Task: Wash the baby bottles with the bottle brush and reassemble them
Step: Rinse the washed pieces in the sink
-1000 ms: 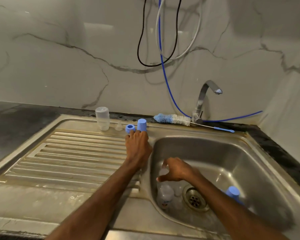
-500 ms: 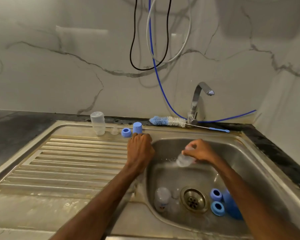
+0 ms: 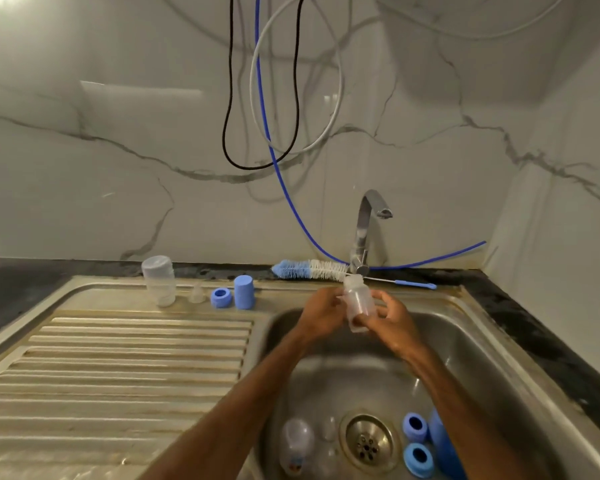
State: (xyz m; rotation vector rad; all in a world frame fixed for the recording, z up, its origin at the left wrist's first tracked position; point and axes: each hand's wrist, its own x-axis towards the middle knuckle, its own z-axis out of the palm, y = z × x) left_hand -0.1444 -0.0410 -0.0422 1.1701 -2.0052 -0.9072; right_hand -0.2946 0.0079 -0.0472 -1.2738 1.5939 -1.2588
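Note:
Both my hands hold a clear baby bottle (image 3: pixel 357 299) upright above the sink basin (image 3: pixel 465 358). My left hand (image 3: pixel 321 315) grips its left side and my right hand (image 3: pixel 392 320) grips its lower right. The bottle brush (image 3: pixel 309 269), with blue and white bristles, lies on the back ledge by the tap. On the drainboard (image 3: pixel 118 358) stand another clear bottle (image 3: pixel 159 280), a clear teat (image 3: pixel 196 293), a blue ring (image 3: pixel 221 297) and a blue cap (image 3: pixel 244 292). In the basin bottom lie a clear bottle (image 3: pixel 297 445), two blue rings (image 3: pixel 415 427) (image 3: pixel 419 459) and a blue cap (image 3: pixel 444 448).
A steel tap (image 3: pixel 368 230) stands behind the basin, spout over it. Black, grey and blue cables (image 3: pixel 267 133) hang down the marble wall. The drain (image 3: pixel 368 443) sits at the basin's middle. Dark countertop (image 3: pixel 534 334) borders the sink on the right.
My right hand lifted the clear bottle out of the basin and raised it. My left hand left the sink rim and took hold of the bottle too.

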